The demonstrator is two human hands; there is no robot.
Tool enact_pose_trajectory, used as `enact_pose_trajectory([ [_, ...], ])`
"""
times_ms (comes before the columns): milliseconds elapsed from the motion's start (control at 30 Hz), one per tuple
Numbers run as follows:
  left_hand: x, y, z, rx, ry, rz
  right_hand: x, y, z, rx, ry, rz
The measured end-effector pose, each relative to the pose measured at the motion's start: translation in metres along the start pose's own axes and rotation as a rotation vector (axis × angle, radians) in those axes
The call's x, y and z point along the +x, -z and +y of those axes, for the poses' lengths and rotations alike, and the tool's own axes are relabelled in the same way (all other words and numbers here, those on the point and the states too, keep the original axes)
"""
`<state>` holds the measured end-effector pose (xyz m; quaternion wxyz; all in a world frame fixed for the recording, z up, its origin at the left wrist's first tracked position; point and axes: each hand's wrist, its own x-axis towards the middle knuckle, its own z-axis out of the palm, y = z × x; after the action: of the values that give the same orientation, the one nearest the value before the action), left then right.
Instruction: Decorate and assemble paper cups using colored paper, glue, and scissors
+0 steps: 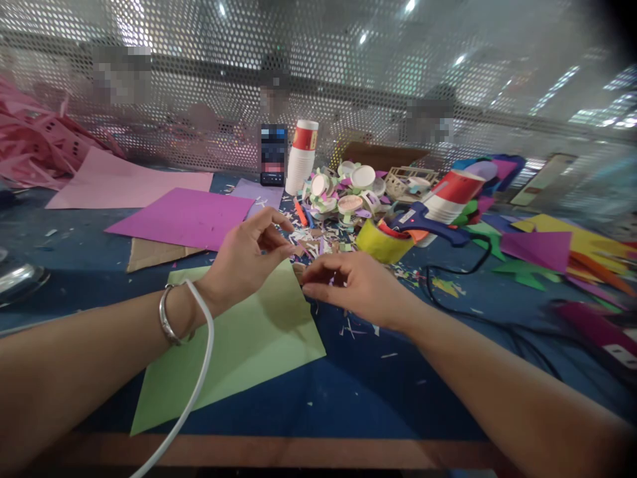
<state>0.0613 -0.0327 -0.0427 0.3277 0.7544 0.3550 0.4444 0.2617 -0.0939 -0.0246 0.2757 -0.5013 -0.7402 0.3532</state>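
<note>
My left hand [247, 257] hovers over the far corner of a light green paper sheet [239, 345], thumb and forefinger pinched close together around something too small to make out. My right hand [348, 282] rests beside that same corner, its fingers curled in and touching a small brownish scrap [298, 269] among the paper trimmings. A silver bangle [168, 315] is on my left wrist, and a white cable [199, 372] hangs across that forearm. The two hands are a few centimetres apart.
Purple [186, 216] and pink [124, 182] sheets lie at the back left. A yellow tape roll [381, 242], blue glue gun [428, 222] with black cord, paper cups [302, 156], a phone [273, 154] and piles of cut scraps [343, 192] fill the middle. Coloured offcuts [547, 249] lie right. Mesh screen behind.
</note>
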Motion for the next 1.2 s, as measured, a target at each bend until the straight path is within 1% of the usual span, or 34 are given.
enact_pose_trajectory([
  [100, -0.002, 0.001, 0.0, 0.063, -0.013, -0.024, -0.001, -0.003, -0.002, -0.161, 0.011, -0.124],
  [167, -0.002, 0.003, -0.001, 0.066, -0.008, -0.096, -0.001, -0.004, -0.002, -0.231, 0.032, -0.187],
  [267, -0.001, 0.005, -0.002, 0.128, 0.011, -0.189, -0.002, -0.001, -0.002, -0.282, 0.043, -0.23],
  [300, -0.001, 0.005, -0.002, 0.159, 0.015, -0.189, -0.002, 0.001, -0.002, -0.293, 0.039, -0.238],
  [400, 0.002, 0.006, -0.002, 0.207, -0.013, -0.118, -0.004, 0.009, -0.002, -0.337, 0.003, -0.272],
  [433, 0.003, 0.007, -0.002, 0.213, -0.027, -0.117, -0.004, 0.011, -0.002, -0.356, -0.018, -0.283],
  [467, 0.004, 0.008, -0.001, 0.222, -0.04, -0.141, -0.005, 0.014, -0.002, -0.373, -0.037, -0.287],
  [500, 0.004, 0.01, 0.001, 0.238, -0.048, -0.192, -0.005, 0.016, -0.001, -0.384, -0.049, -0.282],
  [567, 0.003, 0.015, 0.004, 0.267, -0.041, -0.331, -0.004, 0.018, 0.0, -0.399, -0.042, -0.258],
  [633, 0.002, 0.022, 0.006, 0.271, -0.028, -0.442, -0.004, 0.018, 0.001, -0.41, -0.011, -0.232],
  [767, 0.003, 0.031, 0.004, 0.261, -0.009, -0.565, -0.004, 0.019, 0.003, -0.431, 0.033, -0.184],
  [900, 0.005, 0.028, 0.0, 0.259, -0.025, -0.673, -0.004, 0.019, 0.003, -0.448, 0.063, -0.145],
  [967, 0.005, 0.025, 0.001, 0.272, -0.013, -0.706, -0.003, 0.019, 0.003, -0.46, 0.08, -0.132],
  [1033, 0.004, 0.023, 0.004, 0.326, -0.01, -0.71, -0.003, 0.02, 0.003, -0.48, 0.097, -0.124],
  [1100, 0.005, 0.023, 0.005, 0.399, -0.005, -0.652, -0.002, 0.02, 0.003, -0.498, 0.11, -0.115],
  [1133, 0.006, 0.023, 0.004, 0.417, 0.005, -0.589, -0.002, 0.02, 0.003, -0.505, 0.116, -0.109],
  [1200, 0.01, 0.025, -0.002, 0.414, 0.02, -0.388, -0.003, 0.021, 0.004, -0.514, 0.13, -0.09],
])
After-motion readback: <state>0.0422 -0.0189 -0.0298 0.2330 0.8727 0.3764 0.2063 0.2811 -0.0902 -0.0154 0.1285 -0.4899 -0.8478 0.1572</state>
